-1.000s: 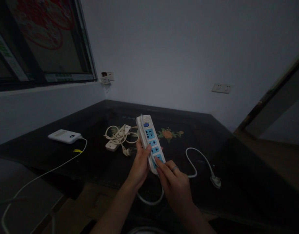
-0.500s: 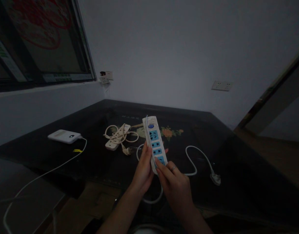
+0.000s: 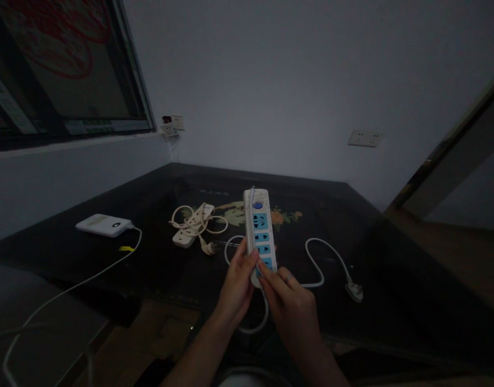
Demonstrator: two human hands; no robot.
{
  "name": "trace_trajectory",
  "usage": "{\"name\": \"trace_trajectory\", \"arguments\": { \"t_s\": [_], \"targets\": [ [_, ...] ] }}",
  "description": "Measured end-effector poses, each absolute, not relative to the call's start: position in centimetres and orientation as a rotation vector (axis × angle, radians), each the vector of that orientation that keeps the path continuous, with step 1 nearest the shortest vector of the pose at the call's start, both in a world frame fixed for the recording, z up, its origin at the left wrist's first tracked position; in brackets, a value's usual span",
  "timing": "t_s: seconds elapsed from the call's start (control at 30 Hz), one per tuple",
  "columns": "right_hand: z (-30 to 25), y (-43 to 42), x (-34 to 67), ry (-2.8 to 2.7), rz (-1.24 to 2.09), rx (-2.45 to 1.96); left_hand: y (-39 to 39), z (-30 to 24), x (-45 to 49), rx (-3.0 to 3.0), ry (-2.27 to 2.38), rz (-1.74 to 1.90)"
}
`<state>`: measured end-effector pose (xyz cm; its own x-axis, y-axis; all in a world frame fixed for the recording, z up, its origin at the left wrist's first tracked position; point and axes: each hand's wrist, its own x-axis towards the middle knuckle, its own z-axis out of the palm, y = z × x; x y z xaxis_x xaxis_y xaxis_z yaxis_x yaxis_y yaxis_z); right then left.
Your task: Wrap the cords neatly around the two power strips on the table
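A white power strip (image 3: 250,228) with blue socket faces and a dark blue switch near its far end is held up above the table, sockets toward me. My left hand (image 3: 239,282) wraps its lower left side, thumb on the front edge. The fingers of my right hand (image 3: 292,301) are closed around its lower right corner, beside the last socket; a ring is on one finger. From the strip a white cable (image 3: 266,317) loops below and runs right across the table to a plug (image 3: 353,292). My fingers partly cover the lowest socket.
The dark glossy table (image 3: 150,188) has a printed flower pattern. Left of the hands lies a second power strip (image 3: 185,237) with its cord bundled over it. A white power bank (image 3: 104,225) with a thin cable (image 3: 85,280) lies far left. Wall sockets (image 3: 364,138) are behind.
The held power strip has shifted slightly right and stands more upright in the view. My left thumb has moved onto its front, close to my right fingertips.
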<state>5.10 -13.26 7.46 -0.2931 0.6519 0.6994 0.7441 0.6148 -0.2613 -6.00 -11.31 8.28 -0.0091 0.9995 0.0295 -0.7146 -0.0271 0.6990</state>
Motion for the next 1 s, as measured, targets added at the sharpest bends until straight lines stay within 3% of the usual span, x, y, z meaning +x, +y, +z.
{"name": "trace_trajectory", "arguments": {
  "t_s": [0.2,0.5,0.8,1.0],
  "targets": [
    [7.1,-13.3,5.3,-2.070,-0.050,-1.121,-11.5,8.0,-5.5,0.656,0.657,1.525],
    [7.9,-13.7,8.4,-2.021,0.506,-1.080,-11.2,7.7,-6.6,0.776,0.769,1.603],
    [10.8,-11.3,11.2,-2.047,0.310,-1.040,-11.3,8.0,-6.9,0.787,0.771,1.582],
    [11.7,-10.0,12.7,-2.106,0.432,-0.941,-11.7,8.1,-7.1,0.786,0.758,1.537]
  ]
}}
